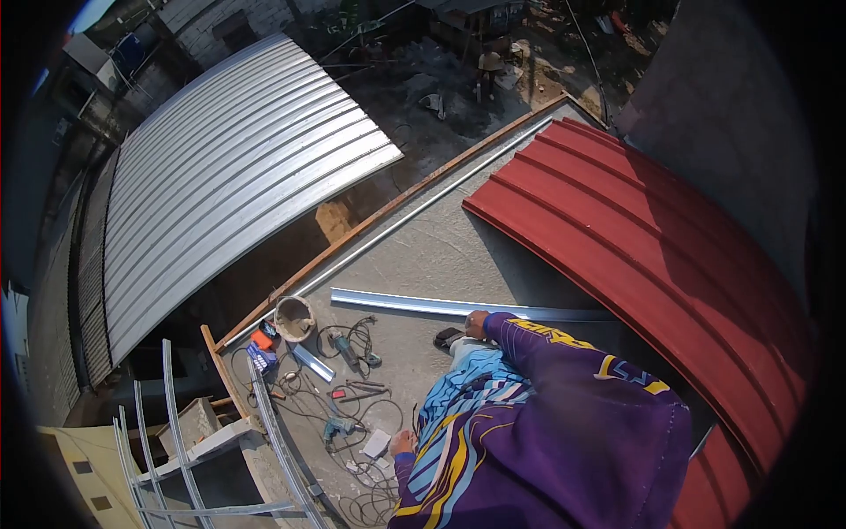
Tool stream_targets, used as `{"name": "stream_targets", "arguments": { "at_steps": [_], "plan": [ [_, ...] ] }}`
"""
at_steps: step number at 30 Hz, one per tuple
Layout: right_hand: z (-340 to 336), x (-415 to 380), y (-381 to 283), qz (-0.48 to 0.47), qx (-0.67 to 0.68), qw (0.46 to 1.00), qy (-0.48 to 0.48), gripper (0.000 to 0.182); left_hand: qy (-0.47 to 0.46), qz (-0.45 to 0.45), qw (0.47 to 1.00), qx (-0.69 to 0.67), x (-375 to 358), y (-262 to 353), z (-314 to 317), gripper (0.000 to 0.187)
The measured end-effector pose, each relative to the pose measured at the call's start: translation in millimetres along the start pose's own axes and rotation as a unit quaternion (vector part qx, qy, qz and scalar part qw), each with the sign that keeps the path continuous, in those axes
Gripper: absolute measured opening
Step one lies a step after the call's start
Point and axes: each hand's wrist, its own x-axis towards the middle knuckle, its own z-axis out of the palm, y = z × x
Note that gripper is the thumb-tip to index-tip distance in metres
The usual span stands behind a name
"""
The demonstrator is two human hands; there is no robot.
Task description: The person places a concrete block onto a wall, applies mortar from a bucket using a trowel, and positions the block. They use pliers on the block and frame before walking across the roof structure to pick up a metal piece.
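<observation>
My right hand (477, 324) rests near the knee, close to a long silver metal channel (423, 305) lying on the concrete floor; its fingers look bent, and what they may hold is too small to make out. Below it shows a dark shoe (448, 339). My left hand (404, 443) hangs low beside the leg, next to a white piece (376, 443) and loose cables. Its fingers are mostly hidden. To the left lie a teal power tool (338, 428), a green grinder (345, 352) and a short metal strip (313, 362).
Red roofing sheets (634, 220) cover the right side. A wooden edge board (397, 204) borders the slab, with a silver corrugated roof (238, 176) beyond. A bucket (294, 318) stands near the edge. Metal framing (181, 441) rises lower left. A person (489, 70) stands far below.
</observation>
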Motion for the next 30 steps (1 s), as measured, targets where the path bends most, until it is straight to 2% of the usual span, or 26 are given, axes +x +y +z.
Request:
{"name": "stream_targets", "arguments": {
  "at_steps": [1, 2, 4, 5, 7, 8, 10, 11, 16, 18, 19, 21, 22, 24, 27, 28, 30],
  "plan": [
    [7.2, 16.9, 8.3, -0.025, -0.082, 0.996, 0.026, 0.037, -0.009, -0.014, 0.966, -0.258, 26.6, -45.8, 8.1, 0.019],
    [8.7, 21.6, 13.3, -0.078, -0.146, 0.986, 0.013, 0.035, 0.026, -0.009, 0.991, -0.128, 9.4, -15.3, 8.1, 0.018],
    [8.9, 26.2, 15.6, -0.112, -0.205, 0.972, 0.003, 0.034, -0.042, 0.023, 0.997, -0.068, 21.5, -21.8, 0.8, 0.018],
    [9.6, 27.1, 14.6, -0.111, -0.204, 0.973, 0.002, 0.034, -0.043, 0.022, 0.997, -0.067, 26.8, -25.4, -0.5, 0.018],
    [8.5, 28.5, 12.6, -0.045, -0.134, 0.99, 0.002, 0.035, -0.034, 0.029, 0.998, -0.054, 31.4, -36.0, 1.4, 0.021],
    [3.3, 12.1, 2.2, 0.011, -0.05, 0.999, 0.012, 0.037, -0.035, 0.022, 0.998, -0.054, 30.9, -40.2, 1.7, 0.021],
    [2.9, 11.2, 2.5, -0.039, -0.09, 0.995, -0.007, 0.039, -0.041, -0.042, 0.965, -0.255, 31.9, -42.1, 4.2, 0.022],
    [5.2, 15.5, 5.1, -0.017, -0.053, 0.998, -0.007, 0.038, 0.023, -0.018, 0.992, -0.122, 16.8, -23.2, 6.6, 0.025],
    [3.1, 16.7, 2.4, -0.006, -0.053, 0.999, -0.002, 0.037, 0.037, -0.033, 0.976, -0.212, 11.5, -21.1, 10.3, 0.024],
    [4.9, 22.2, 4.6, -0.03, -0.088, 0.995, -0.023, 0.037, 0.029, -0.023, 0.994, -0.105, -0.1, -5.6, 7.7, 0.023],
    [5.3, 22.6, 3.8, -0.03, -0.089, 0.995, -0.024, 0.037, 0.03, -0.024, 0.994, -0.106, 9.2, -21.3, 7.0, 0.023],
    [6.2, 23.3, 2.3, -0.012, -0.068, 0.997, -0.017, 0.037, -0.058, -0.049, 0.954, -0.289, 41.2, -75.4, 7.0, 0.021],
    [6.4, 22.8, 1.8, -0.013, -0.069, 0.997, -0.018, 0.037, -0.057, -0.049, 0.954, -0.29, 33.3, -67.6, 8.3, 0.021],
    [5.4, 21.1, 1.2, -0.015, -0.064, 0.998, -0.005, 0.036, 0.005, -0.042, 0.977, -0.209, 10.1, -38.0, 12.9, 0.021],
    [4.6, 21.6, 1.4, -0.025, -0.081, 0.996, -0.02, 0.036, 0.0, -0.029, 0.991, -0.132, 8.3, -34.4, 14.3, 0.022],
    [5.3, 23.9, 2.7, -0.025, -0.083, 0.996, -0.02, 0.036, 0.0, -0.029, 0.991, -0.134, 7.7, -33.1, 14.5, 0.022],
    [7.1, 32.3, 6.1, -0.063, -0.168, 0.984, -0.017, 0.036, -0.025, -0.049, 0.984, -0.172, 11.5, -38.0, 14.3, 0.023]
  ]
}}
